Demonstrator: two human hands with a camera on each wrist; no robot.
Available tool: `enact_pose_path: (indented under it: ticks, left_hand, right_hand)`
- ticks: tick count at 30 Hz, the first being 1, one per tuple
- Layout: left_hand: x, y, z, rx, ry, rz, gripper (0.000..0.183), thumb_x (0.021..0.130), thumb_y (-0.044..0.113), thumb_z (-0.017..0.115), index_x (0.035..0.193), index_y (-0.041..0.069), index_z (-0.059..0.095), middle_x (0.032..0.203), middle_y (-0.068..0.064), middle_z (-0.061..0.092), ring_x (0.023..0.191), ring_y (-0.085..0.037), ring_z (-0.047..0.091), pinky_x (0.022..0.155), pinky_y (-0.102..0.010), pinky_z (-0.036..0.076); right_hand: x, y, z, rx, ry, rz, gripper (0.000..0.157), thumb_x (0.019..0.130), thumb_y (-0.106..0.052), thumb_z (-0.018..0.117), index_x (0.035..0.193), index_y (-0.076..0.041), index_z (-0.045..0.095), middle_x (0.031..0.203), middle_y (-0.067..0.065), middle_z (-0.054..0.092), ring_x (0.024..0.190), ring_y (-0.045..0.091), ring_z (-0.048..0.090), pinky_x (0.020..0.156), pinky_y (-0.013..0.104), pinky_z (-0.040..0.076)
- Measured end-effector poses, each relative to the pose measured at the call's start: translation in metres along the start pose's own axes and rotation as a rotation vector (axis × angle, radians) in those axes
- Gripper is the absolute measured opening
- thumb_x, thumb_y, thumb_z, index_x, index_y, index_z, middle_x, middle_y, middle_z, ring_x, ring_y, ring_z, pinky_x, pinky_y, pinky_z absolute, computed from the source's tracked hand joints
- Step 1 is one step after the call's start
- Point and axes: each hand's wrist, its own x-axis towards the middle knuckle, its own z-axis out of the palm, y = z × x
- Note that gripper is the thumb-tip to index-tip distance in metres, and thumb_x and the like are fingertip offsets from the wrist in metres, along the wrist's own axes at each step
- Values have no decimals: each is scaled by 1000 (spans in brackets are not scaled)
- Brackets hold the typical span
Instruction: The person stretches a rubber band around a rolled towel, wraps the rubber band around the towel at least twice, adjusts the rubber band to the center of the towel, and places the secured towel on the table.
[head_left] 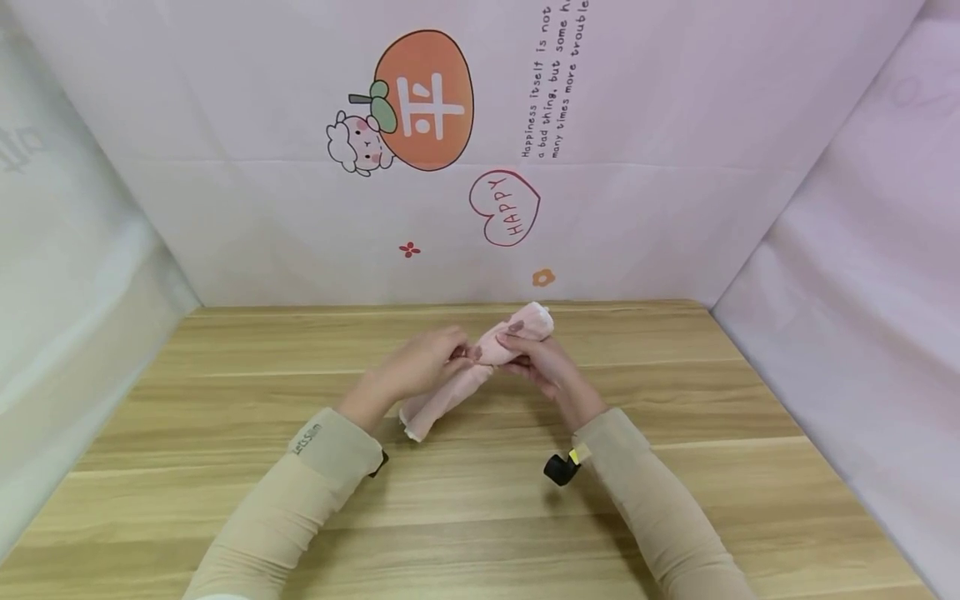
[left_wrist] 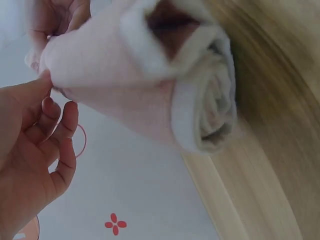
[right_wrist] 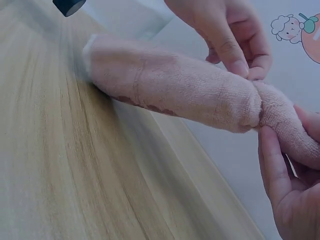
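A pale pink towel, rolled into a tube with whitish edges, slants above the table between both hands. It narrows sharply near its middle; whether anything is tied there cannot be made out. At that narrow part my left hand pinches the cloth between thumb and fingertips. My right hand grips the farther half, thumb on top and fingers beneath. The left wrist view shows the spiral end of the rolled towel and a brown patch inside a fold. Darker marks run along the towel in the right wrist view.
Beneath the hands lies a wood-grain table. A white printed backdrop rises behind its far edge, with white cloth walls on both sides. Near the right cuff a black device hangs over the table.
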Motion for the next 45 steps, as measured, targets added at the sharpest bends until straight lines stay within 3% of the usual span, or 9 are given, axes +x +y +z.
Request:
enact_pose_path:
  ticks: [4,7,11,15,23,32,36,40,45]
  left_hand:
    - [2,1,3,-111,55,-8,11,99,11,69,109,7,66,96,-1,64,86,-14,59,76,-29,51]
    - [2,2,4,-123,65,-66,23,94,19,77,111,9,64,100,0,65,89,-16,60,77,-31,52]
    - [1,4,7,-35,51,-129,44,83,30,88,111,10,60,107,-1,61,95,-19,60,83,-37,52]
    - [3,5,11,70,56,-125,54,77,30,93,114,10,58,109,-3,59,100,-22,60,86,-43,52]
    - [6,1,15,151,107,-65,34,84,4,80,111,5,59,108,-9,61,96,-26,61,84,-42,53]
    - [6,-5,2,-119,103,-184,30,84,-3,72,112,4,63,100,-9,67,82,-23,61,75,-37,52]
    - [5,-9,-3,-249,57,-220,30,87,-1,71,116,5,63,100,-8,67,78,-20,60,71,-34,52]
    - [3,-13,-4,-306,31,-192,31,87,1,70,117,3,63,108,-9,67,92,-20,59,84,-34,50]
    - [3,-16,-7,-432,-7,-203,34,89,4,69,122,2,61,116,-13,66,104,-26,60,91,-40,50]
  right_hand:
    - [0,1,0,50,50,-7,11,101,-3,59,111,-8,60,86,1,71,73,12,69,68,22,57]
    - [1,2,1,105,99,-2,6,101,-4,59,103,-9,61,84,1,71,71,11,68,67,21,57]
    - [2,5,3,152,130,5,8,101,-4,59,98,-10,63,84,1,71,72,12,68,68,21,57]
    - [3,7,6,186,145,16,7,101,-4,58,100,-9,62,86,1,69,73,13,66,68,21,57]
    - [1,8,6,249,91,46,24,103,-4,53,124,-12,44,97,5,65,79,15,65,72,22,57]
    - [0,7,-2,135,-191,-40,29,97,18,48,110,-7,56,98,3,64,85,12,65,79,24,55]
    - [1,7,-4,129,-255,-93,40,94,19,50,124,-7,57,110,1,65,97,14,64,86,27,54]
    - [1,5,-3,143,-266,-127,34,94,19,50,119,-3,60,114,5,65,103,17,66,91,31,55]
    - [-1,3,-2,162,-176,-137,28,98,13,52,97,-10,68,99,4,71,93,15,71,85,28,57]
